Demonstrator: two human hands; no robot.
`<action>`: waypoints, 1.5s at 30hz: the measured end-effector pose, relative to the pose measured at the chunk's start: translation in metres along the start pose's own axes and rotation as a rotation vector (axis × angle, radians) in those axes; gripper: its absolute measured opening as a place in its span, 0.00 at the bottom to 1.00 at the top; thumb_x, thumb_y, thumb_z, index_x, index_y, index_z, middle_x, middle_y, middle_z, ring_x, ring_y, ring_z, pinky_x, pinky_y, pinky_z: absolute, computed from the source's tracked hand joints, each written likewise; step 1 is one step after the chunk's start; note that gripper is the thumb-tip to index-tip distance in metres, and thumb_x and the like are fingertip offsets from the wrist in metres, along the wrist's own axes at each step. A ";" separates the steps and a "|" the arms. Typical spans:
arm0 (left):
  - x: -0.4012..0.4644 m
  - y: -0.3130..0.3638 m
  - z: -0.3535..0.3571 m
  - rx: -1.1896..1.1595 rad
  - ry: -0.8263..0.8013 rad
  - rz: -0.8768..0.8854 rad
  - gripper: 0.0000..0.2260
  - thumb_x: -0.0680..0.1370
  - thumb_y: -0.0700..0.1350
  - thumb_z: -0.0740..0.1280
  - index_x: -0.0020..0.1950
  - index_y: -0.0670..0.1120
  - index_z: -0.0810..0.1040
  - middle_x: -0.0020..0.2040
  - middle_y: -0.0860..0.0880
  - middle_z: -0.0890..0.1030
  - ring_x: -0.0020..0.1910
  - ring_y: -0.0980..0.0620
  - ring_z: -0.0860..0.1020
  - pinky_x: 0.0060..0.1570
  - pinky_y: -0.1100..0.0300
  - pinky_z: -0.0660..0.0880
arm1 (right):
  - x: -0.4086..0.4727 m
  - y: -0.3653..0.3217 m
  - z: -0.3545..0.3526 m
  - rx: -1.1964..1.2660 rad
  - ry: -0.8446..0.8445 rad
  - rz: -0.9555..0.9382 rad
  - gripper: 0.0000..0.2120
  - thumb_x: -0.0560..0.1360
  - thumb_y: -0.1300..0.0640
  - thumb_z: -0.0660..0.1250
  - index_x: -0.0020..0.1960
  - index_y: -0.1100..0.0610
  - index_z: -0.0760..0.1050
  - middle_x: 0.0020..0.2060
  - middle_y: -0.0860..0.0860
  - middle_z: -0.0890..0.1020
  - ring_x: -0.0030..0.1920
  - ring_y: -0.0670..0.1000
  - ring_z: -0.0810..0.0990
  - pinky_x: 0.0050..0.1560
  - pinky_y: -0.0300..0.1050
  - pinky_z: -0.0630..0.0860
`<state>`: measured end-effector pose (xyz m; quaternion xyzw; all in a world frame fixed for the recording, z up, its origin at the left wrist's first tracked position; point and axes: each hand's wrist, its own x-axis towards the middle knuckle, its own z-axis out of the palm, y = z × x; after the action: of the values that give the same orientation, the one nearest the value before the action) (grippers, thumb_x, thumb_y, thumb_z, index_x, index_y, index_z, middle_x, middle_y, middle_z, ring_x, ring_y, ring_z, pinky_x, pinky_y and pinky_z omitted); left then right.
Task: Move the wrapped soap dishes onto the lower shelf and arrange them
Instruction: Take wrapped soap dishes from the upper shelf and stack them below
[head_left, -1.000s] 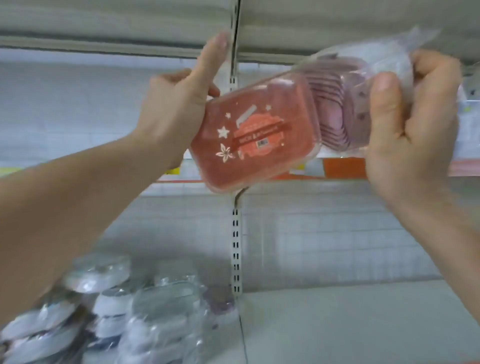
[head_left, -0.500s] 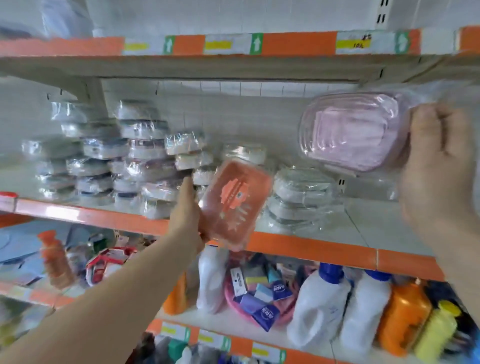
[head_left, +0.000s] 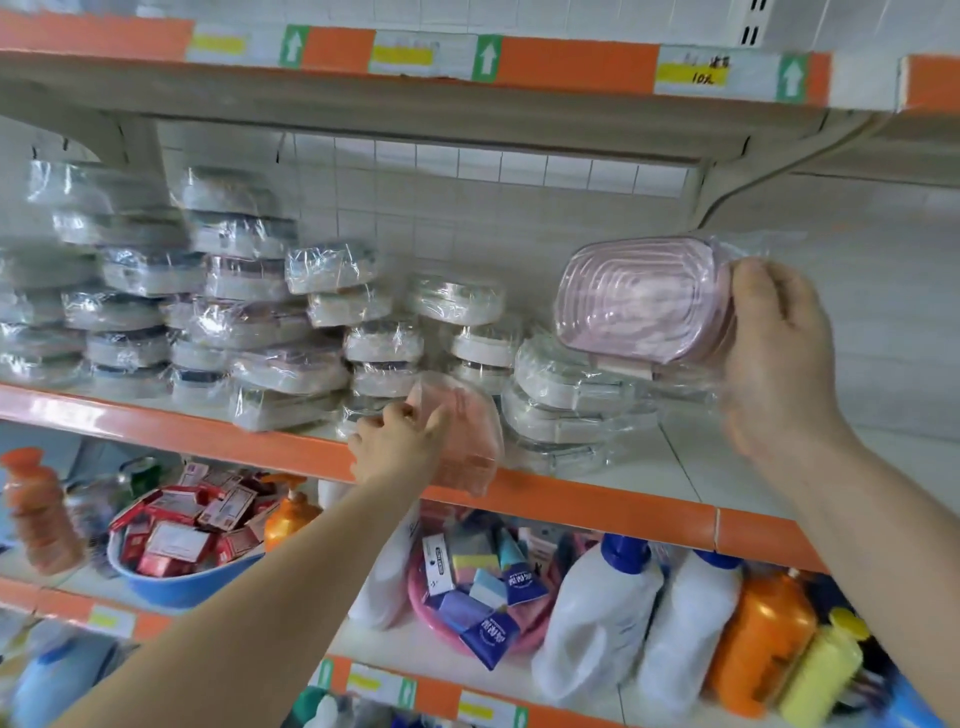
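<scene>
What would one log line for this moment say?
left hand: holds red soap dish at shelf edge | right hand: holds pink soap dish above shelf

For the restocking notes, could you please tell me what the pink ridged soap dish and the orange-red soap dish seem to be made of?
The pink ridged soap dish in the right hand looks like translucent moulded plastic, with concentric ridges, under glossy clear film that crinkles. The orange-red soap dish in the left hand seems translucent plastic too, though blurred.
</scene>
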<state>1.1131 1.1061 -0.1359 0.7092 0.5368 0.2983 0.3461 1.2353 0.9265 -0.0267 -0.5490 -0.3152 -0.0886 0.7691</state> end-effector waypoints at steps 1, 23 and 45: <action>0.001 0.000 0.001 0.070 0.011 0.004 0.25 0.77 0.60 0.56 0.69 0.47 0.67 0.67 0.40 0.65 0.68 0.41 0.60 0.65 0.49 0.61 | -0.001 0.004 0.003 0.005 -0.002 0.021 0.06 0.79 0.52 0.59 0.42 0.48 0.70 0.41 0.44 0.76 0.45 0.45 0.75 0.57 0.51 0.73; 0.004 -0.003 -0.008 -0.339 -0.135 0.288 0.40 0.67 0.64 0.70 0.75 0.55 0.56 0.73 0.48 0.57 0.70 0.47 0.63 0.69 0.53 0.61 | -0.069 0.088 0.081 -0.441 -0.379 0.328 0.20 0.77 0.57 0.62 0.69 0.55 0.67 0.66 0.52 0.68 0.59 0.49 0.73 0.58 0.39 0.67; -0.006 -0.019 -0.029 0.041 -0.191 0.529 0.53 0.62 0.51 0.78 0.76 0.50 0.46 0.76 0.46 0.46 0.74 0.48 0.55 0.69 0.53 0.58 | -0.072 0.067 0.030 -0.699 -0.754 0.143 0.26 0.77 0.56 0.63 0.73 0.52 0.60 0.69 0.49 0.68 0.67 0.48 0.68 0.64 0.41 0.66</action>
<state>1.0782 1.1086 -0.1352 0.8565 0.3042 0.2989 0.2909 1.1994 0.9639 -0.1159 -0.7868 -0.4838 0.0682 0.3770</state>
